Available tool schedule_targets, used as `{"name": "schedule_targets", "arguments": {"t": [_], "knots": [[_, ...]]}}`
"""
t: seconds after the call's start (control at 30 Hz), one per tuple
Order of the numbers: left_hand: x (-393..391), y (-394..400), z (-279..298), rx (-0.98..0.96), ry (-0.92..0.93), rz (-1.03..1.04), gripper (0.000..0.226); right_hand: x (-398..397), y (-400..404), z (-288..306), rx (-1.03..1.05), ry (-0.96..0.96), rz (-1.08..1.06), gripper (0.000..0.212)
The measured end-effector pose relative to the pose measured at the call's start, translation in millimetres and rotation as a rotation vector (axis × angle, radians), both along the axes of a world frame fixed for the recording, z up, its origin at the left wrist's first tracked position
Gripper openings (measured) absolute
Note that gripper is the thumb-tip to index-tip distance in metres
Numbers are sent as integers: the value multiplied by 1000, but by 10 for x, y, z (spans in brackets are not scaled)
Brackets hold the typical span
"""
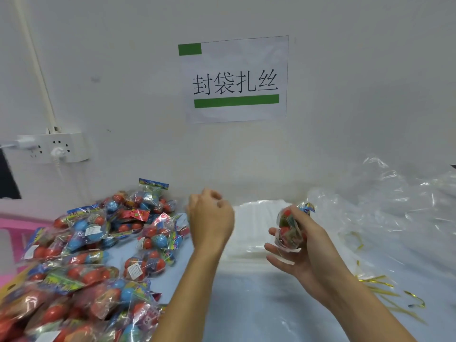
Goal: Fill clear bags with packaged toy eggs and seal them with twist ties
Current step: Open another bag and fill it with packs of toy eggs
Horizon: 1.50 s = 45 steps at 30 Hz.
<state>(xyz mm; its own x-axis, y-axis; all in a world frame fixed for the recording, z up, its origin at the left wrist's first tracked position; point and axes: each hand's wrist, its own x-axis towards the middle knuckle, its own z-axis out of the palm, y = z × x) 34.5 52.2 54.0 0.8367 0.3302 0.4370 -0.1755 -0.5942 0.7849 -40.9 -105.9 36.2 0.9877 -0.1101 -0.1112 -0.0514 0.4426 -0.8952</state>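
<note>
A: What are we holding right now?

B: Our right hand [293,245] is gripping one egg packet [292,229], fingers curled round its crinkly wrap. Our left hand [209,219] is hovering curled with nothing in it.

A: How are we judging the feel?

B: Light, with hard eggs inside slippery film, so we are taking it round the middle, not the printed header.

A: Where is everything else?

B: The packet pile [93,248] is lying on the surface [246,304] at nine o'clock, flat clear bags [254,233] at twelve, crumpled clear bags [394,201] at two, gold twist ties [385,287] at three. None of the bags is showing anything inside.
</note>
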Motion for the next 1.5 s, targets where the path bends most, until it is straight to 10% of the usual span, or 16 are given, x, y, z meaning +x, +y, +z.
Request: {"name": "schedule_targets", "arguments": {"t": [0.27,0.57,0.8,1.13,1.33,1.5], "knots": [[183,700,-678,385,534,181,48,25,33,-36,-65,48,13,41],[54,665,-339,239,96,368,19,-1,35,-16,-138,70,-18,38],[-223,184,165,216,-259,142,6,-18,7,27,-167,135,-66,38],[-663,-683,-175,130,-166,-117,44,-29,-20,-4,-248,122,-87,33],[-642,-594,-229,-7,-87,-362,27,-23,5,24,-184,114,-87,40],[-663,-614,-238,245,-64,-533,30,-7,-25,33,15,52,43,59]]}}
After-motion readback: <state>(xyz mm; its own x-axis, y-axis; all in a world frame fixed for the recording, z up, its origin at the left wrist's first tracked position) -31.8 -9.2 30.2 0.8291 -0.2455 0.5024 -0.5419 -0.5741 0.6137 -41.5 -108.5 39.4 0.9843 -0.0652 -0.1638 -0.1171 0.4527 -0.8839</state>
